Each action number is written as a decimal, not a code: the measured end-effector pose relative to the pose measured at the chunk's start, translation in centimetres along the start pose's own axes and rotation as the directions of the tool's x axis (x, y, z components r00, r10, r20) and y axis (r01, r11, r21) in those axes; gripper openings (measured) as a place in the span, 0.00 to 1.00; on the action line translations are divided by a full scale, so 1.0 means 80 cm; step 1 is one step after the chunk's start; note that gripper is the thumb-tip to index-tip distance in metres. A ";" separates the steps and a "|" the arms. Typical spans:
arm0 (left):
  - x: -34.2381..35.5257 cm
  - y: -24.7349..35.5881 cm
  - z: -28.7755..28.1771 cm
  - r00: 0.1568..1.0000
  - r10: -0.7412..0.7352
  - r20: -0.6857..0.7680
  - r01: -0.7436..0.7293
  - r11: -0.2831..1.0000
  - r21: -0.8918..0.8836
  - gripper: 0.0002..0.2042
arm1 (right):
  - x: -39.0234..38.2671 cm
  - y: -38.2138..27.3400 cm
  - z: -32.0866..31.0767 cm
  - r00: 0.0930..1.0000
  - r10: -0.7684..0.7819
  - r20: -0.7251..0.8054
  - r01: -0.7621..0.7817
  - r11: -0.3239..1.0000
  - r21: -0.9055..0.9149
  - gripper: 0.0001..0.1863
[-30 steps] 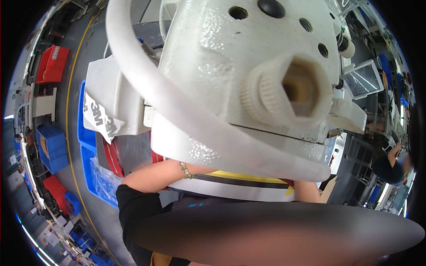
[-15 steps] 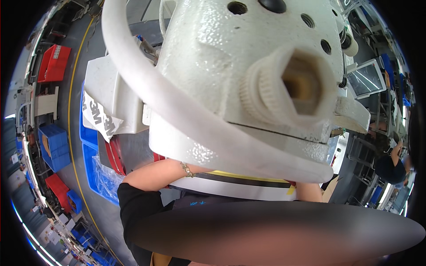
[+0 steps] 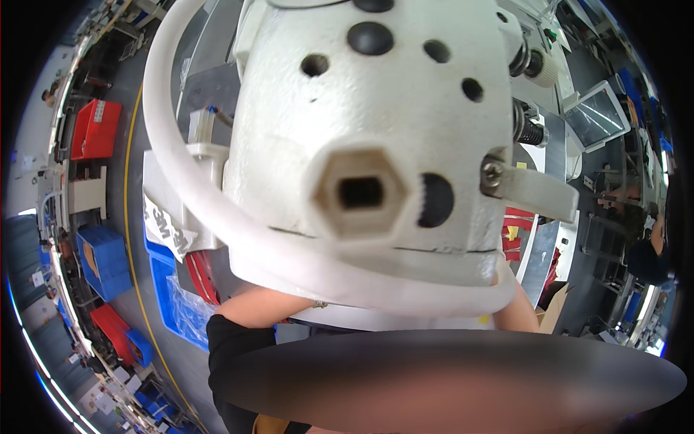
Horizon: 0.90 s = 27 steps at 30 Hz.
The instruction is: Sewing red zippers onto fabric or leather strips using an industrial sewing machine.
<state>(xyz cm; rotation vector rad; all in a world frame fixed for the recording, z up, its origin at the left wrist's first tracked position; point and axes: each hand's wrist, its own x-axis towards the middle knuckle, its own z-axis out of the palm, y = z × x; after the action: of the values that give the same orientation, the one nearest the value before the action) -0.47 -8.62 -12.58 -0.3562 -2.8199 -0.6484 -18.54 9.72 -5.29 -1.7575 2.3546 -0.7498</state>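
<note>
A white machine head point(image 3: 275, 130) with dark holes, black caps and a side lever point(image 3: 538, 192) fills the middle. A pale hexagonal knob point(image 3: 359, 192) faces me, and a thick white curved tube point(image 3: 189, 189) loops across the front. My left forearm point(image 3: 264, 307) reaches under the machine's front, its bracelet partly showing; my left hand is hidden. My right forearm point(image 3: 515, 311) rises beside the tube's right end, with my right hand's fingers hidden behind the machine. A curved red item point(image 3: 202, 275) lies at the lower left, and red pieces point(image 3: 515, 242) show at the right.
Blue trays point(image 3: 163, 296) with plastic film sit left of the machine. Beyond a yellow floor line point(image 3: 129, 217) are red bins point(image 3: 94, 129) and blue crates point(image 3: 101, 264). At the right are a framed screen point(image 3: 596, 116), a cardboard piece point(image 3: 553, 307) and a person point(image 3: 643, 260).
My viewpoint has shifted: the machine's caps and holes sit lower and further left, and the hexagonal knob now faces me head-on. My left wrist is more covered by the tube.
</note>
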 end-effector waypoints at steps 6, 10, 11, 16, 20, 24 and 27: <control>0.032 0.029 -0.080 0.993 -0.046 0.108 0.046 0.999 0.004 0.22 | 0.001 0.002 0.010 0.996 -0.060 -0.066 0.060 0.998 0.005 0.17; 0.026 0.021 -0.072 0.994 -0.030 0.103 0.033 0.999 -0.028 0.22 | 0.003 0.000 0.010 0.994 -0.061 -0.095 0.060 0.998 -0.012 0.17; 0.026 0.020 -0.070 0.995 -0.027 0.099 0.031 0.999 -0.041 0.22 | 0.004 -0.002 0.007 0.992 -0.066 -0.107 0.065 0.998 -0.019 0.17; 0.022 0.013 -0.060 0.997 -0.031 0.077 0.038 0.995 -0.095 0.21 | 0.000 0.004 0.017 0.994 -0.076 -0.077 0.073 0.996 -0.045 0.18; 0.025 0.012 -0.057 0.999 -0.021 0.050 0.029 0.988 -0.154 0.21 | 0.005 -0.003 -0.002 0.988 -0.114 -0.103 0.106 0.991 -0.085 0.18; 0.025 0.013 -0.056 0.999 -0.033 0.029 0.038 0.980 -0.197 0.21 | 0.004 -0.002 -0.003 0.989 -0.116 -0.092 0.108 0.991 -0.083 0.19; 0.026 0.015 -0.059 0.999 -0.050 0.007 0.051 0.972 -0.230 0.21 | 0.001 0.002 0.002 0.991 -0.126 -0.033 0.122 0.987 -0.102 0.19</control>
<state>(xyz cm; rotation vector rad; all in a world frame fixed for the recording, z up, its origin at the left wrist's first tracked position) -1.34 -9.35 -7.42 -0.3246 -2.7671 -0.9913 -18.64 9.61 -5.43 -1.9639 2.3645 -0.7002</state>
